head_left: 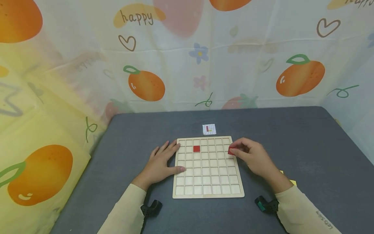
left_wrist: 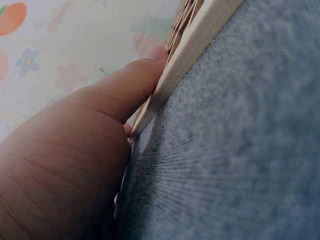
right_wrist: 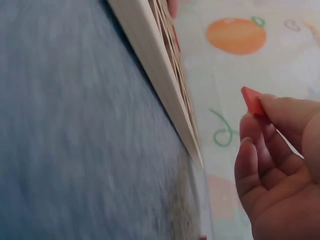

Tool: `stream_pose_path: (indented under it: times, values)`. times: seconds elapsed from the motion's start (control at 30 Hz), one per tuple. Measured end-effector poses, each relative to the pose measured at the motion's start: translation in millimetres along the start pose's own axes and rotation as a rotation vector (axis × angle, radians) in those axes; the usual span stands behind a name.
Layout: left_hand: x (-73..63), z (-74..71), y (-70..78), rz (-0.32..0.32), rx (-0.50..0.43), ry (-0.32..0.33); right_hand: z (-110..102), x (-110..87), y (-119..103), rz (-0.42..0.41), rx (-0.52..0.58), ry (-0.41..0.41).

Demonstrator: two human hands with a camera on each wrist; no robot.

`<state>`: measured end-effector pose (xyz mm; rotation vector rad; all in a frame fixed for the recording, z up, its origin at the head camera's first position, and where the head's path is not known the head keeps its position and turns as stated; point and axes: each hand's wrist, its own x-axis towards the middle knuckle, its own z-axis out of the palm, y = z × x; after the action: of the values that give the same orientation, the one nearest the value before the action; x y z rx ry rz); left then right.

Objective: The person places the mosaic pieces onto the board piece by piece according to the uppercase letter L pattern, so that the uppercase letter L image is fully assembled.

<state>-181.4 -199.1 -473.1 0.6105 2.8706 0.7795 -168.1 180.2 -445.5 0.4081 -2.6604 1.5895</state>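
Note:
A light wooden grid board (head_left: 208, 196) lies on the dark grey table, its square cells bare except for one red tile (head_left: 196, 149) in the second row from the far edge. My left hand (head_left: 160, 162) rests on the board's left edge with fingers spread, the thumb lying over the rim in the left wrist view. Between thumb and fingertips my right hand (head_left: 257, 157) pinches a second red square tile (right_wrist: 254, 102). That tile is held above the board's right edge, tilted in the right wrist view.
Just beyond the board lies a small white card (head_left: 209, 129) printed with a grid and coloured cells. Yellow pieces (head_left: 293, 182) lie on the table, partly hidden by my right forearm. A fruit-patterned cloth (head_left: 175, 65) hangs behind the table (head_left: 140, 130).

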Motion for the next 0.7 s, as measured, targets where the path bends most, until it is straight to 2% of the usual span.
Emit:
stream_pose_path:
  times: [0.5, 0.7]
  values:
    - [-0.4, 0.5, -2.3, 0.014, -0.006, -0.002, 35, 15.3, -27, -0.058, 0.052, -0.116]
    - [0.2, 0.1, -1.6, 0.008, -0.010, -0.006, 48, 28.1, -38, -0.061, 0.053, -0.122]
